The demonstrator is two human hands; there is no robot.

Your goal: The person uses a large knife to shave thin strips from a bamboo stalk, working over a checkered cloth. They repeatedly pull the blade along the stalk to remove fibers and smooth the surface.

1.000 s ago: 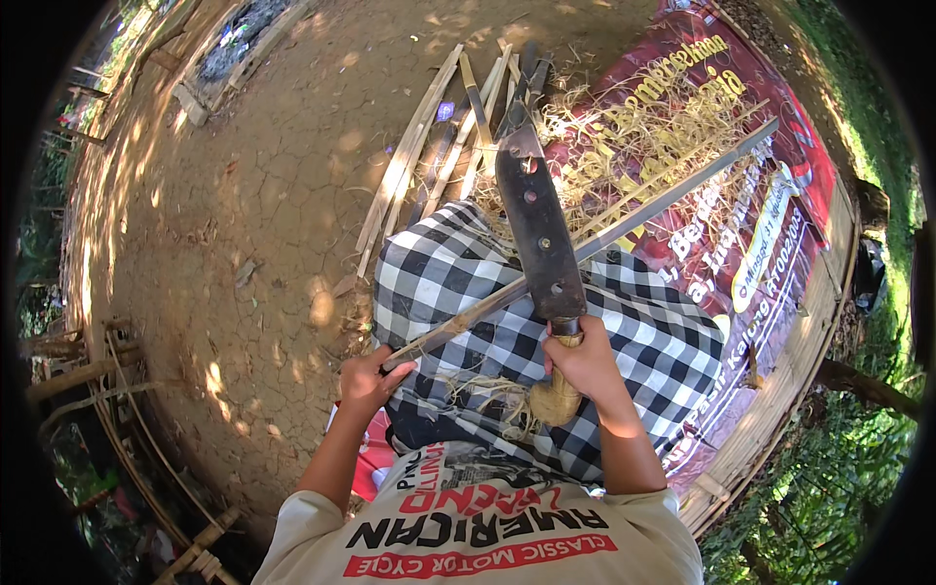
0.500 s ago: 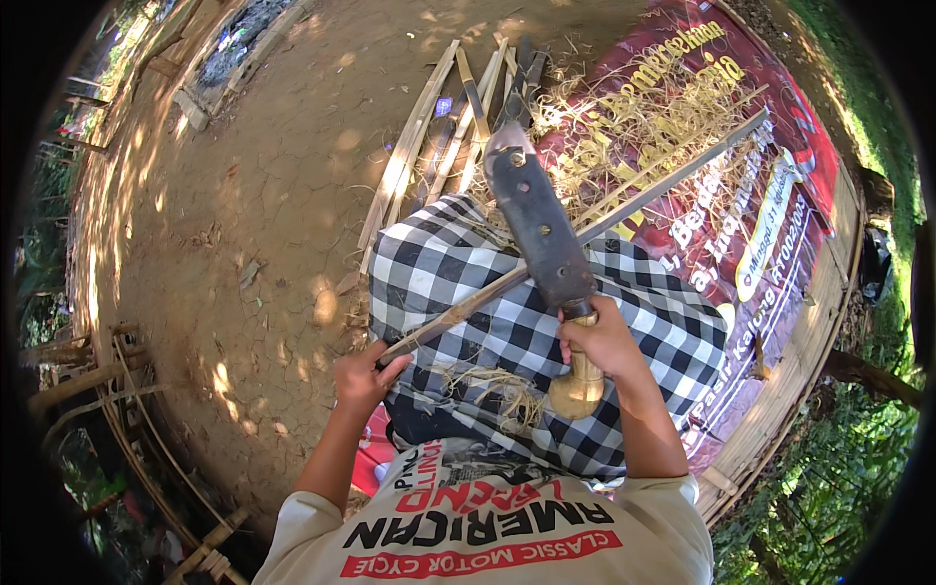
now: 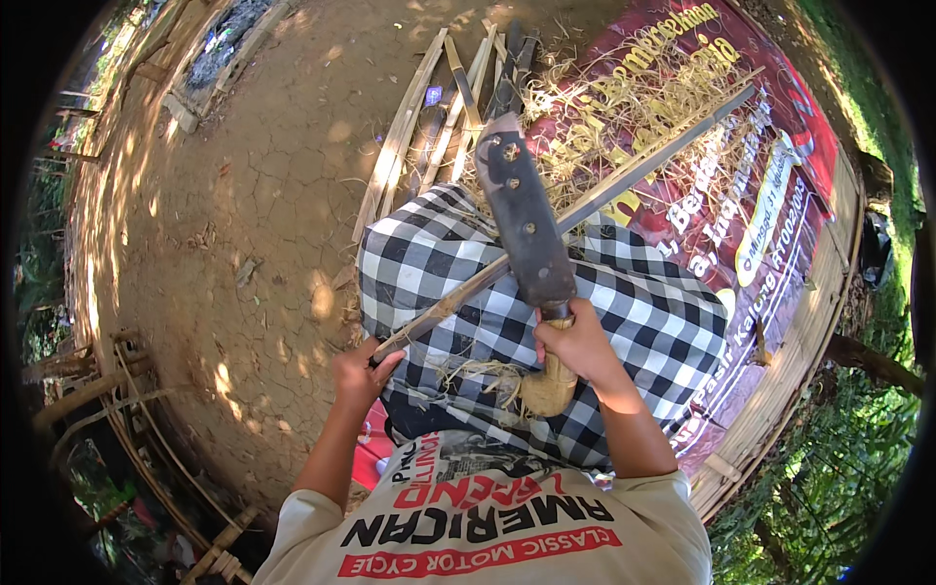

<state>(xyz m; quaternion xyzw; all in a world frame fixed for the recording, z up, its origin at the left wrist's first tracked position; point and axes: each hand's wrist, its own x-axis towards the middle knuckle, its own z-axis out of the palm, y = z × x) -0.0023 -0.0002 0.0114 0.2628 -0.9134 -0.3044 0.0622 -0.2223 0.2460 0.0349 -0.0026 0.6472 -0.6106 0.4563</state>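
Note:
My left hand (image 3: 365,374) grips the near end of a long bamboo strip (image 3: 450,300), which slants across my lap and up to the far right. In my right hand (image 3: 579,341) is a machete with a wide dark blade (image 3: 525,214) with several holes in it. Its wooden handle (image 3: 549,390) ends in a bulbous knob toward me. The blade points away and lies across the top of the strip, hiding a short part of it. A black-and-white checked cloth (image 3: 429,255) covers my lap, with a few thin shavings (image 3: 483,378) on it.
Beyond my knees several bamboo strips (image 3: 402,136) lie side by side on the cracked earth floor (image 3: 244,175). A heap of curled shavings (image 3: 673,107) covers part of a dark red printed banner (image 3: 717,249) at right. A bamboo edge (image 3: 795,336) borders the banner.
My right hand and the machete have shifted slightly left and toward me along the strip. The strip's far end has tipped a little, showing more of its pale face.

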